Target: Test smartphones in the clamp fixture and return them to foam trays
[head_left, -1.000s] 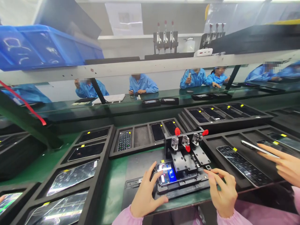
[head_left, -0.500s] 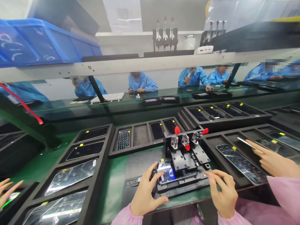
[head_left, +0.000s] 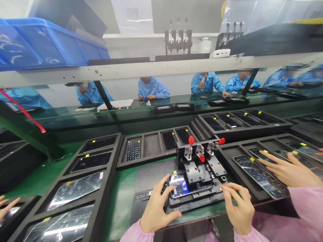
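A phone (head_left: pixel 179 189) with a lit, partly blue screen lies in a black clamping fixture (head_left: pixel 199 200), its far right part beneath the clamp blocks. My left hand (head_left: pixel 159 205) has its thumb and fingers spread, with fingertips touching the phone's left end. At the fixture's right end is my right hand (head_left: pixel 239 206), its thumb and forefinger pinched together near a small round spot on the base. Whatever those fingertips hold, if anything, is too small to make out. Red-tipped toggle clamps (head_left: pixel 200 151) stand at the back of the fixture.
Foam trays with phones stand left (head_left: pixel 99 181), behind (head_left: pixel 150 148) and right (head_left: pixel 228 161). A co-worker's hand (head_left: pixel 294 169) reaches over the right tray; another person's hand (head_left: pixel 7 208) shows at far left. A shelf beam (head_left: pixel 141 69) crosses above.
The co-worker's hand at right has let go of a phone, which now lies in the tray, and its fingers have spread. My own hands have hardly moved.
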Demonstrator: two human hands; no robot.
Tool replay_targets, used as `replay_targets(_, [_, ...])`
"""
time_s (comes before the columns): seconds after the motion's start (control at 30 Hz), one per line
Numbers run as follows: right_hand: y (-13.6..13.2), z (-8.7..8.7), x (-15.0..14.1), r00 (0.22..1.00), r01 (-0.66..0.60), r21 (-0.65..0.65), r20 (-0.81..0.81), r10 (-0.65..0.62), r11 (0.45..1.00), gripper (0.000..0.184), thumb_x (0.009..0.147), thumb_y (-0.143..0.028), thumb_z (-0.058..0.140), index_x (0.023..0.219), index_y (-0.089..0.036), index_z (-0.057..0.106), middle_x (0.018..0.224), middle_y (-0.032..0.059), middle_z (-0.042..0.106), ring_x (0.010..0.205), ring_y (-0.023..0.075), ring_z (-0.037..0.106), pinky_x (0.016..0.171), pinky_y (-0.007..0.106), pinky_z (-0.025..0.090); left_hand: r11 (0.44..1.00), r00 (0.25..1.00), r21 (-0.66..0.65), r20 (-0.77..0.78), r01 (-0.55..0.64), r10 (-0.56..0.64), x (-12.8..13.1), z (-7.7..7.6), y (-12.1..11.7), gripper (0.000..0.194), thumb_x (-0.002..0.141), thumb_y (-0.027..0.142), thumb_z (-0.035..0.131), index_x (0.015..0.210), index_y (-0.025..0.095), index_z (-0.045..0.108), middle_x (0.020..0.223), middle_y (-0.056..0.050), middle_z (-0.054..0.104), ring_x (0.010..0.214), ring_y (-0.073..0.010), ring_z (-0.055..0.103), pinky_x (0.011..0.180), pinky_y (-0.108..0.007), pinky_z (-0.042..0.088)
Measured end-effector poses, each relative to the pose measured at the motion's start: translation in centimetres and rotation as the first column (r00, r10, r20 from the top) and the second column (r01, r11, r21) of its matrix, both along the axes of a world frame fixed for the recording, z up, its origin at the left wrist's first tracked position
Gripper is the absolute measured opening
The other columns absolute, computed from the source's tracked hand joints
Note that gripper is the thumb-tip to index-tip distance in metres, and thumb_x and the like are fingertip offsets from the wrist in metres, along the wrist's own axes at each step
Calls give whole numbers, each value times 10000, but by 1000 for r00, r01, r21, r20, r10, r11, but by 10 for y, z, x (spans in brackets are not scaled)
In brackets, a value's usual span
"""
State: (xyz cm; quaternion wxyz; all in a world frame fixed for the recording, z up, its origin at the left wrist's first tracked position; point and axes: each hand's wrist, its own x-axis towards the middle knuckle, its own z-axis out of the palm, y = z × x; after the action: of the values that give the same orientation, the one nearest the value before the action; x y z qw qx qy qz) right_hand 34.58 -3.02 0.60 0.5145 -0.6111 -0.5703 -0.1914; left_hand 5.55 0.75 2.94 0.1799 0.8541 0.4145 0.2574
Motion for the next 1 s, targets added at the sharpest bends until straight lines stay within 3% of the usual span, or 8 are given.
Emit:
replay_targets(0.4, [1, 3, -2, 999, -21, 28, 28, 21, 999, 123, 735, -232, 625, 814, -319, 662, 782, 10, 619, 664, 189, 592, 646, 393, 451, 1000, 1000, 0, 1, 5, -5, -1, 0, 0, 629, 680, 548, 629, 1203, 235, 472, 1450, -137, 279, 1300, -324, 326, 1014, -475, 362])
replay_targets(0.5, [7, 13, -1, 1000, -30, 24, -7, 30, 999, 138, 749, -207, 605, 834, -300, 664, 807, 14, 617, 703, 191, 588, 698, 399, 450, 1000, 1000, 0, 11, -17, 17, 0, -1, 0, 612, 677, 533, 640, 1189, 236, 487, 1437, -137, 308, 1286, -328, 349, 1004, -480, 373])
replay_targets(0.77, [41, 60, 1, 998, -69, 42, 2, 69, 997, 119, 770, -207, 593, 869, -218, 659, 866, 29, 618, 815, 155, 570, 821, 350, 446, 989, 986, -30, 79, -144, 145, -1, -4, 0, 489, 789, 390, 558, 1232, 225, 434, 1392, -131, 383, 1250, -294, 407, 1002, -485, 377])
replay_targets(1.0, [55, 63, -8, 979, -189, -91, 65, 195, 978, 188, 764, -249, 608, 949, -219, 620, 921, 34, 617, 866, 164, 563, 825, 341, 462, 973, 963, -57, 139, -223, 229, -3, -8, 1, 364, 869, 286, 440, 1227, 220, 447, 1312, -99, 486, 1225, -236, 444, 1014, -436, 384])
